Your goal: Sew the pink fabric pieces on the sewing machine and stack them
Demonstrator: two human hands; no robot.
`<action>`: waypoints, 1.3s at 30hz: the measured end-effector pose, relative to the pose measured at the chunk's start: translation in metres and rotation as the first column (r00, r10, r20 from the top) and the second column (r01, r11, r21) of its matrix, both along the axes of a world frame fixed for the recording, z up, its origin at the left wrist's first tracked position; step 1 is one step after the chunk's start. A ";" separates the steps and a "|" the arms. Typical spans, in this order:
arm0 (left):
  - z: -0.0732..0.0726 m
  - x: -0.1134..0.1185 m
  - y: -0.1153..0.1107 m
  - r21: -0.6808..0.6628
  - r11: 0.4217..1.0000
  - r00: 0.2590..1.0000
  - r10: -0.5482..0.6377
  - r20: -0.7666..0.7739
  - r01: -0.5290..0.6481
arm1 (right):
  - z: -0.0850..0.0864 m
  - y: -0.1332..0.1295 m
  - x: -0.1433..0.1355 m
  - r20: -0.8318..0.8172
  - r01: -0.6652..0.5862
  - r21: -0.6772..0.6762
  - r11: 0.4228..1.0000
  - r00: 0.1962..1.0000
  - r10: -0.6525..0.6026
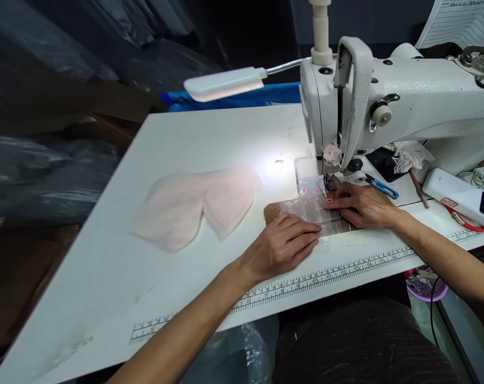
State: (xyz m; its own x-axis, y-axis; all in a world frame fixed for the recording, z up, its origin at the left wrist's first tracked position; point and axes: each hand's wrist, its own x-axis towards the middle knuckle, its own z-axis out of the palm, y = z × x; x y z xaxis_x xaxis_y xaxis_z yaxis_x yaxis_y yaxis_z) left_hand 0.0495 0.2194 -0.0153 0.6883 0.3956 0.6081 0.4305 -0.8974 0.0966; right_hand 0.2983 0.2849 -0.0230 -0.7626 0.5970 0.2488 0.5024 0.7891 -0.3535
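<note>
My left hand (287,241) lies flat, fingers stretched out, over the near left edge of a clear, tape-covered patch (312,210) on the sewing machine bed. A brown strip (271,212) shows beside it. My right hand (360,205) rests palm down just right of the presser foot (329,182), its fingers stretched left over the patch near small red marks. Nothing shows clearly in either hand; what lies under the right fingers is partly hidden. Left of my hands, a pale pink soft fabric piece (198,205) with pointed lobes lies on the white table (106,277).
The white sewing machine (426,101) fills the right side. A lamp (226,84) lights the bed. At right lie a blue cutter (381,186), a brown stick (418,189), a white device (460,196) and red-handled scissors (468,221). A printed ruler (330,278) follows the front edge.
</note>
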 end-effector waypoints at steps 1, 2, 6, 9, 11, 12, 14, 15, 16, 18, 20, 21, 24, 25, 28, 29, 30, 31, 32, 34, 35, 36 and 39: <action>0.000 0.000 0.000 -0.005 1.000 1.000 -0.001 -0.001 0.001 | 0.000 0.000 0.001 -0.013 -0.002 -0.014 1.000 1.000 0.002; 0.001 0.000 0.000 -0.012 1.000 1.000 -0.003 -0.004 0.003 | 0.001 0.000 0.001 -0.030 -0.015 -0.031 0.999 0.999 0.014; 0.000 0.000 0.000 -0.044 0.999 1.000 -0.001 -0.003 0.001 | 0.006 -0.001 0.003 -0.040 -0.146 -0.047 0.988 0.989 0.144; 0.000 -0.001 -0.001 -0.057 0.998 1.000 -0.007 0.013 0.008 | 0.010 -0.003 0.002 0.015 -0.175 -0.009 0.985 0.984 0.175; 0.000 -0.003 0.000 -0.062 0.998 0.999 -0.008 0.047 0.011 | 0.012 -0.004 0.001 0.039 -0.162 0.003 0.987 0.986 0.162; 0.001 -0.004 0.001 -0.063 0.998 0.997 0.006 0.072 -0.001 | 0.013 -0.005 0.001 0.048 -0.158 0.008 0.987 0.986 0.157; 0.003 -0.006 0.006 -0.063 0.997 0.991 0.061 0.115 -0.054 | 0.013 -0.005 0.001 0.057 -0.151 0.026 0.988 0.987 0.150; 0.003 -0.007 0.010 -0.057 0.995 0.989 0.094 0.118 -0.088 | 0.013 -0.006 0.001 0.060 -0.151 0.039 0.988 0.987 0.148; 0.004 -0.007 0.015 -0.043 0.992 0.987 0.121 0.103 -0.117 | 0.012 -0.006 0.001 0.057 -0.151 0.053 0.987 0.987 0.148; 0.003 -0.006 0.026 0.006 0.990 0.990 0.139 0.024 -0.139 | 0.011 -0.006 0.001 0.032 -0.153 0.078 0.985 0.988 0.151; 0.002 -0.004 0.039 0.051 0.991 0.988 0.126 -0.085 -0.122 | 0.010 -0.006 0.001 -0.013 -0.161 0.090 0.983 0.987 0.163; 0.001 -0.003 0.045 0.061 0.992 0.984 0.114 -0.136 -0.106 | 0.009 -0.006 0.001 -0.034 -0.162 0.087 0.983 0.986 0.165; -0.001 -0.001 0.060 0.051 0.995 0.961 0.095 -0.260 -0.085 | 0.007 -0.007 0.001 -0.058 -0.134 0.049 0.990 0.989 0.137; -0.002 -0.001 0.063 0.048 0.994 0.950 0.104 -0.294 -0.094 | 0.006 -0.007 0.001 -0.058 -0.110 0.033 0.993 0.992 0.111; -0.003 0.000 0.068 0.068 0.987 0.923 0.158 -0.351 -0.143 | 0.002 -0.007 0.001 -0.058 -0.032 -0.001 0.999 0.998 0.032; -0.003 0.001 0.069 0.073 0.985 0.920 0.171 -0.352 -0.156 | 0.001 -0.006 0.001 -0.055 -0.016 -0.008 1.000 0.998 0.016; -0.003 0.001 0.068 0.070 0.983 0.920 0.181 -0.348 -0.167 | 0.000 -0.006 0.001 -0.051 -0.008 -0.012 1.000 0.999 0.008; -0.004 0.001 0.068 0.059 0.982 0.921 0.188 -0.342 -0.178 | -0.001 -0.006 0.001 -0.046 -0.004 -0.015 1.000 0.999 0.003; -0.004 0.002 0.067 0.044 0.981 0.922 0.192 -0.336 -0.188 | -0.002 -0.006 0.002 -0.043 0.000 -0.015 1.000 0.999 -0.001; -0.005 0.002 0.065 0.015 0.979 0.925 0.196 -0.327 -0.203 | -0.003 -0.006 0.002 -0.038 0.004 -0.010 1.000 0.999 -0.004; -0.005 0.002 0.064 0.007 0.979 0.926 0.197 -0.322 -0.206 | -0.003 -0.006 0.002 -0.038 0.005 -0.004 1.000 0.999 -0.005; -0.005 0.002 0.064 0.003 0.979 0.928 0.196 -0.317 -0.205 | -0.004 -0.006 0.002 -0.040 0.007 0.003 1.000 0.999 -0.006; -0.006 0.001 0.064 0.013 0.981 0.935 0.190 -0.298 -0.195 | -0.004 -0.006 0.002 -0.059 0.002 0.022 1.000 0.998 -0.001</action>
